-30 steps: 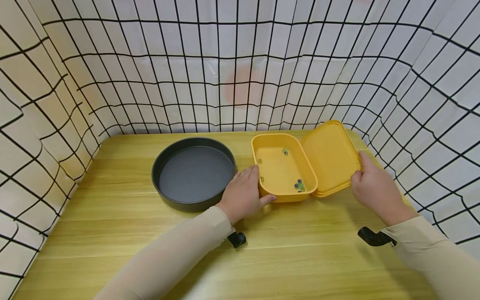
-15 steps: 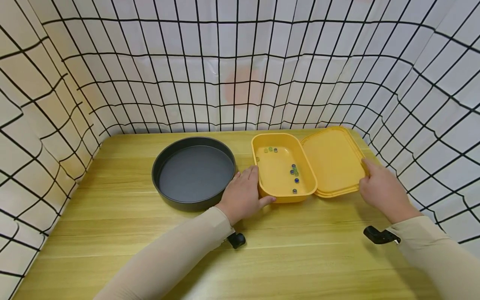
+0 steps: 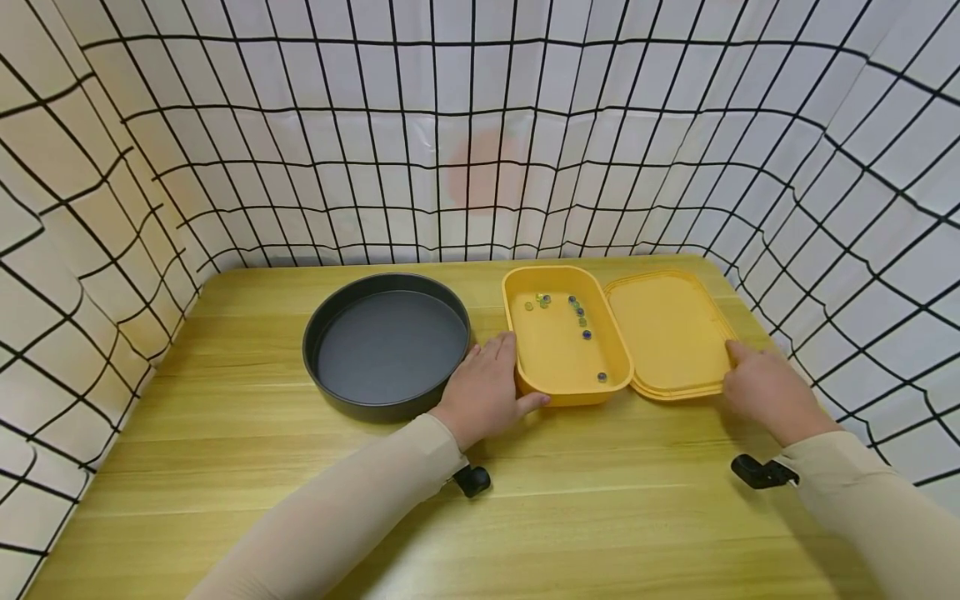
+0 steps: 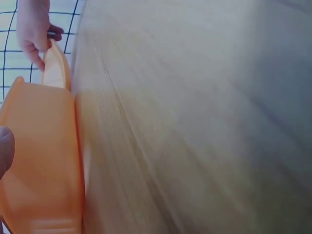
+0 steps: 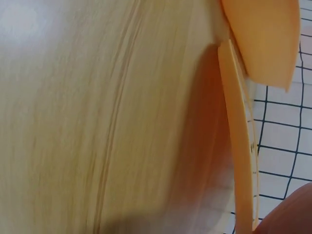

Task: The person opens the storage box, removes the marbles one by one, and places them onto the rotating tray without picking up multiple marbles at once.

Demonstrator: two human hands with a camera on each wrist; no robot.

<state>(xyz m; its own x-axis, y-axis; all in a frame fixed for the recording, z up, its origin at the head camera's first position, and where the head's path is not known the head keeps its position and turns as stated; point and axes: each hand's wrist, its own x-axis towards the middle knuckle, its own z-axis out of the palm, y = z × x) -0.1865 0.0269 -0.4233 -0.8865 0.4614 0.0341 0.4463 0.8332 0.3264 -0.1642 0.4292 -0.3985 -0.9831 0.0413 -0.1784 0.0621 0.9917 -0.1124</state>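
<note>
In the head view a yellow plastic food container [image 3: 561, 333] sits without its lid on top. Several small translucent blue and green beads [image 3: 581, 312] lie scattered on its floor. My left hand [image 3: 487, 390] rests against the container's near left corner, fingers along the left wall and thumb [image 4: 5, 148] on the front wall. The matching yellow lid [image 3: 670, 333] lies right of the container, its inner side up. My right hand [image 3: 768, 385] pinches the lid's right edge. In the right wrist view the lid's edge [image 5: 238, 131] stands slightly above the table, casting a shadow.
A round dark grey pan [image 3: 390, 337] stands left of the container, close to my left hand. The wooden table [image 3: 585, 508] meets a white, black-gridded curtain [image 3: 405, 133] at the back and sides. A black wrist mount [image 3: 472, 481] juts from my left sleeve.
My right hand has swung the lid down from a steep tilt to nearly flat, moving slightly right and nearer. The beads have shifted inside the container. My left hand stays put.
</note>
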